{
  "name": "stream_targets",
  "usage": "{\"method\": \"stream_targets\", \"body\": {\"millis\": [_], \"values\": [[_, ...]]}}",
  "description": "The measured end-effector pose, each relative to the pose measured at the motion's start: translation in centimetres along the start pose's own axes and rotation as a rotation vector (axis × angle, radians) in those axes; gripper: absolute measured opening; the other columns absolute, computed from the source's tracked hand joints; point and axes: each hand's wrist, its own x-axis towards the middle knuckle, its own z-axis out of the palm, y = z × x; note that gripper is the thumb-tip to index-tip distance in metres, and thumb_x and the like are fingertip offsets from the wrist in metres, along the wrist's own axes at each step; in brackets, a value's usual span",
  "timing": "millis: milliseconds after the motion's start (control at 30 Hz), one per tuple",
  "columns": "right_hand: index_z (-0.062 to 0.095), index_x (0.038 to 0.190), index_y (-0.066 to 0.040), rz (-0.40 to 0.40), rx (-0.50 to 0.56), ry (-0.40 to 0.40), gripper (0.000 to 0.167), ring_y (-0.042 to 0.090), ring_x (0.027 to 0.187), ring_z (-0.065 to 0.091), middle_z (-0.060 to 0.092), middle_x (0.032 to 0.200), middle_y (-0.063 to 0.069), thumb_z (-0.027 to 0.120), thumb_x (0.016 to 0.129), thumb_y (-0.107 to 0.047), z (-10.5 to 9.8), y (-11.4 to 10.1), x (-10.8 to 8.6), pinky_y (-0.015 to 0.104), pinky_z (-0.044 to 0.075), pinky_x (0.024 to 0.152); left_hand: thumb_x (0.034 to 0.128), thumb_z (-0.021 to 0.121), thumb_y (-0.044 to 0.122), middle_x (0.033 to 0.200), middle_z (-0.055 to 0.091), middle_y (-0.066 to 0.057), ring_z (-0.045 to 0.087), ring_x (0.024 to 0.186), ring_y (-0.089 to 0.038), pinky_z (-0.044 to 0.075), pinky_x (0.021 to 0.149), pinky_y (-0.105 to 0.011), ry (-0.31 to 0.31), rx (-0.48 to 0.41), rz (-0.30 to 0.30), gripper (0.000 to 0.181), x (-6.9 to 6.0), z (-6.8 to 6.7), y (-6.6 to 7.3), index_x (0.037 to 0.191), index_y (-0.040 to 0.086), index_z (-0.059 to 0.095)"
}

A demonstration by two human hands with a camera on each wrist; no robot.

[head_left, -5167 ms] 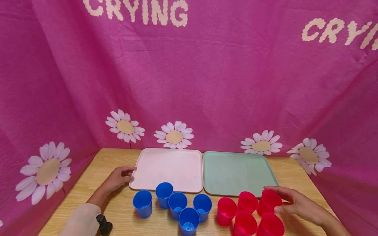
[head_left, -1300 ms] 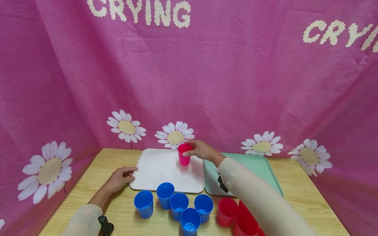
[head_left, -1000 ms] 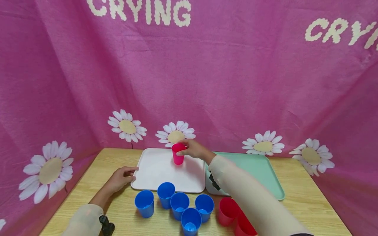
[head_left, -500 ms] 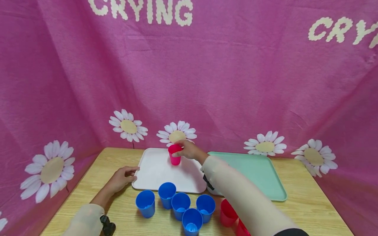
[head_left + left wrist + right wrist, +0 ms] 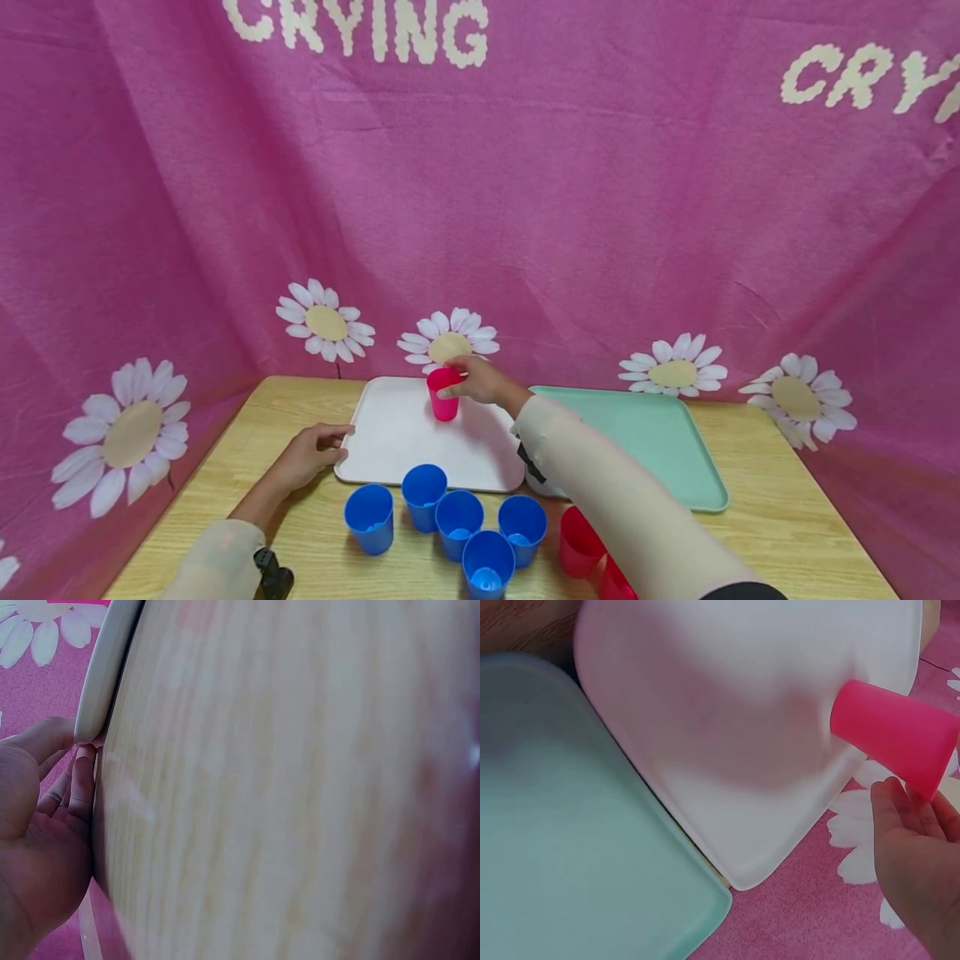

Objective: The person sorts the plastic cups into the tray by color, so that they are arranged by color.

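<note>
My right hand (image 5: 480, 382) grips a red cup (image 5: 442, 395) near its rim, fingers on the far side and thumb in front. The cup is upright over the back middle of the pale pink tray (image 5: 390, 454); whether its base touches the tray I cannot tell. In the right wrist view the same red cup (image 5: 892, 731) shows with its base toward the tray. My left hand (image 5: 306, 457) lies on the wooden table and holds the tray's left edge. The left wrist view shows its fingers (image 5: 82, 784) at the rim (image 5: 101, 682).
A mint green tray (image 5: 645, 442) adjoins the pink one on the right, partly under my right forearm. Several blue cups (image 5: 369, 518) stand in front of the pink tray. More red cups (image 5: 579, 542) stand at right, some hidden by my sleeve. A pink cloth (image 5: 525, 208) hangs behind the table.
My right hand took a red cup from the group at right and carried it left over the pink tray. Over the last half second it is nearly still. The left hand stays put.
</note>
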Motion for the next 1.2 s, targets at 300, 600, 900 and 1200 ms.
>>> {"method": "stream_targets", "body": {"millis": [300, 600, 900, 1200], "values": [[0.048, 0.151, 0.000, -0.001, 0.037, -0.030, 0.071, 0.038, 0.140, 0.049, 0.053, 0.151, 0.020, 0.079, 0.092, -0.021, -1.4, 0.2, -1.0, 0.045, 0.051, 0.107, 0.0946, 0.070, -0.002, 0.113, 0.063, -0.014, 0.053, 0.104, -0.028, 0.051, 0.088, -0.031, 0.005, 0.005, 0.017, 0.044, -0.1, 0.1, 0.2, 0.138, -0.002, 0.063], [0.044, 0.152, 0.004, -0.010, 0.076, -0.046, 0.067, 0.043, 0.143, 0.045, 0.049, 0.153, 0.025, 0.074, 0.095, -0.014, -3.9, 0.9, -2.7, 0.049, 0.046, 0.111, 0.0941, 0.070, -0.003, 0.114, 0.063, -0.014, 0.053, 0.104, -0.028, 0.051, 0.085, -0.027, 0.009, 0.010, 0.021, 0.045, -0.2, 0.1, 0.2, 0.138, -0.002, 0.062], [0.045, 0.152, 0.003, -0.006, 0.041, -0.061, 0.072, 0.041, 0.143, 0.046, 0.050, 0.153, 0.024, 0.077, 0.094, -0.024, -6.4, 2.9, -4.5, 0.050, 0.044, 0.113, 0.0947, 0.070, -0.002, 0.118, 0.063, -0.014, 0.054, 0.107, -0.028, 0.051, 0.095, -0.038, 0.019, 0.032, 0.019, 0.045, -0.3, 0.2, 0.0, 0.139, -0.001, 0.062], [0.043, 0.153, 0.004, -0.034, 0.021, -0.077, 0.069, 0.041, 0.145, 0.043, 0.047, 0.155, 0.024, 0.074, 0.097, -0.022, -9.1, 4.1, -7.2, 0.052, 0.043, 0.114, 0.0948, 0.070, -0.001, 0.120, 0.064, -0.017, 0.055, 0.107, -0.029, 0.051, 0.094, -0.034, 0.014, 0.018, 0.044, 0.045, -0.3, 0.2, 0.0, 0.139, -0.002, 0.062]]}}
